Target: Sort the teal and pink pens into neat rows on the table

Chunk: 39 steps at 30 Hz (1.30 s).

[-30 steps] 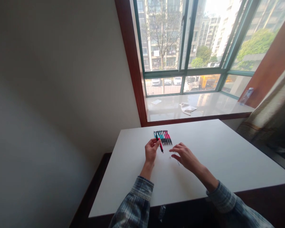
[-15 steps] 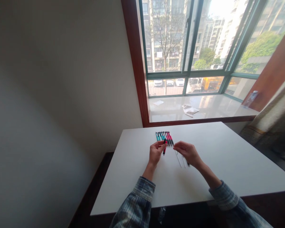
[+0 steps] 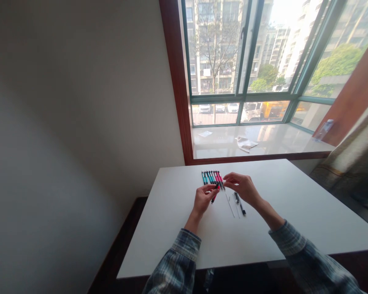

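Note:
My left hand [image 3: 203, 199] pinches a red and black pen [image 3: 214, 199], tilted over the white table [image 3: 159, 228]. My right hand [image 3: 243, 187] is just to the right, fingertips pressed together near the end of the pen row; whatever they hold is too small to make out. Several pens lie side by side behind my hands, teal ones [image 3: 206, 177] on the left and red ones [image 3: 218, 176] on the right. Thin white refills [image 3: 230, 205] and black pen parts [image 3: 241, 205] lie on the table below my right hand.
Beyond the table is a window sill [image 3: 221, 143] with a white cloth [image 3: 245, 143], a paper piece [image 3: 205, 133] and a clear bottle [image 3: 324, 130]. A grey wall stands at left, a curtain [image 3: 352, 143] hangs at right.
My left hand has turned slightly and tilted the pen more. My right hand has risen a little, uncovering the black parts on the table.

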Tool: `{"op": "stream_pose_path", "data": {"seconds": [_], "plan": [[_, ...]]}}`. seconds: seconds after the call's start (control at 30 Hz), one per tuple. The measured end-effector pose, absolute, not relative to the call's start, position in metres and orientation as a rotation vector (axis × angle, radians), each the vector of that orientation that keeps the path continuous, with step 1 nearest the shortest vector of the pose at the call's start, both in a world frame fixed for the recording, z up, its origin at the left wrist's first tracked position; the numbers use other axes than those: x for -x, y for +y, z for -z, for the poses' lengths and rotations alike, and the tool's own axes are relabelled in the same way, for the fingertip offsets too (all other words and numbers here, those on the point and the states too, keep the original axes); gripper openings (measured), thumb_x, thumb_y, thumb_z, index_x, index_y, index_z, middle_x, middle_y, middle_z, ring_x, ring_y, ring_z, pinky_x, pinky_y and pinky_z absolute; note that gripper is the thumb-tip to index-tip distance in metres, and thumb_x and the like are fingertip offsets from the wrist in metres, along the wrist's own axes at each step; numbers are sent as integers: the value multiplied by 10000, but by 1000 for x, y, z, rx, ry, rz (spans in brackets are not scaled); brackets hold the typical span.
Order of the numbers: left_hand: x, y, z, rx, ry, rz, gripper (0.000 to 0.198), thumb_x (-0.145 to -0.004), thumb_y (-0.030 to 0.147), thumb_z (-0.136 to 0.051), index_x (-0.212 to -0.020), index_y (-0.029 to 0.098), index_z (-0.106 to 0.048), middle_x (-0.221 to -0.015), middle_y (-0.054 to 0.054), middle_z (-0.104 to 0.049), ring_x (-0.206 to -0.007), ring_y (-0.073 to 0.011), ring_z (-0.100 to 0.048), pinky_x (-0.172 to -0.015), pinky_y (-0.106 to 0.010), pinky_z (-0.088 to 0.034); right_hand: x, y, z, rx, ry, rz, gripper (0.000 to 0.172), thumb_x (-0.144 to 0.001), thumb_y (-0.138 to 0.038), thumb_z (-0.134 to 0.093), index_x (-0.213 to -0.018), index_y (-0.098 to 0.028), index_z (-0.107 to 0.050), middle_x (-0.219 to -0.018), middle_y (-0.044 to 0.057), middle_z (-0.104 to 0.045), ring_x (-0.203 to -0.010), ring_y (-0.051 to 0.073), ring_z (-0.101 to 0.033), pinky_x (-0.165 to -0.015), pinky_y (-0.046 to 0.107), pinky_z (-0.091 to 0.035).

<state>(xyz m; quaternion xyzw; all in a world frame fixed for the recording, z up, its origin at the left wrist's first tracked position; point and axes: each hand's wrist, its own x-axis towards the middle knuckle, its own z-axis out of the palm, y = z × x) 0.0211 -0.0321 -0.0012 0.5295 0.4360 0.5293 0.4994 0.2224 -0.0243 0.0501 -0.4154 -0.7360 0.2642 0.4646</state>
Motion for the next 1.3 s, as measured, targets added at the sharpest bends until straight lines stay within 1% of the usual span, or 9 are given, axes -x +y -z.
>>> {"op": "stream_pose_path", "data": {"seconds": [0.1, 0.33, 0.53, 0.67, 0.77, 0.87, 1.07, 1.17, 1.3], "plan": [[-21, -33, 0, -1289, 1028, -1267, 388, -687, 470, -867, -903, 150, -821, -843, -106, -767, -699, -201, -649, -635, -305, -512, -219, -22, -52, 1014, -1860, -653, 243, -848, -468, -728, -853, -231, -781, -818, 35, -784, -751, 219, -736, -762, 349, -608], [-22, -33, -3, -1282, 965, -1263, 411, -672, 473, -879, -917, 148, -822, -855, -107, -769, -738, -218, -672, -670, -307, -528, -215, -24, -52, 1026, -1901, -695, 176, -847, -402, -739, -907, -252, -809, -862, 37, -807, -791, 243, -764, -775, 353, -614], [-22, -34, -4, -1263, 941, -1242, 427, -662, 466, -894, -942, 152, -819, -844, -96, -758, -732, -207, -660, -663, -302, -526, -216, -24, -56, 1007, -1903, -756, 231, -835, -452, -745, -859, -226, -788, -816, 37, -796, -762, 237, -762, -738, 337, -616], [-21, -35, -4, -1272, 947, -1228, 429, -669, 471, -890, -938, 145, -817, -809, -92, -745, -672, -186, -636, -599, -286, -501, -218, -22, -57, 1023, -1963, -776, 241, -818, -454, -770, -825, -214, -792, -769, 39, -786, -731, 230, -755, -701, 315, -604], [-21, -35, -4, -1286, 921, -1225, 429, -679, 472, -885, -945, 142, -818, -792, -86, -740, -641, -172, -619, -576, -279, -486, -217, -22, -57, 1005, -1961, -803, 276, -813, -460, -774, -939, -216, -802, -810, 48, -797, -751, 236, -764, -718, 320, -609], [-21, -35, -5, -1271, 901, -1236, 417, -675, 448, -894, -956, 149, -818, -841, -94, -755, -694, -188, -639, -627, -294, -508, -217, -23, -57, 1008, -1935, -823, 372, -816, -484, -764, -1079, -221, -775, -853, 50, -803, -765, 234, -767, -739, 328, -609], [-24, -36, -7, -1129, 871, -1369, 337, -669, 379, -912, -892, 149, -807, -899, -95, -769, -837, -211, -659, -784, -320, -509, -229, -38, -50, 1464, -2057, -440, 242, -918, -418, -648, -878, -224, -787, -813, 48, -788, -742, 206, -725, -700, 289, -519], [-25, -36, -7, -1019, 841, -1435, 336, -671, 361, -914, -914, 158, -800, -871, -75, -758, -787, -175, -638, -762, -299, -487, -231, -51, -40, 1771, -2218, -295, 212, -915, -370, -655, -841, -226, -793, -822, 73, -787, -783, 225, -718, -712, 299, -477], [-26, -35, -8, -920, 845, -1520, 331, -657, 370, -919, -888, 170, -793, -853, -59, -750, -756, -159, -625, -730, -289, -466, -222, -69, -29, 1887, -2378, -249, 154, -898, -298, -677, -863, -215, -803, -849, 100, -785, -883, 263, -707, -814, 339, -457]]}}
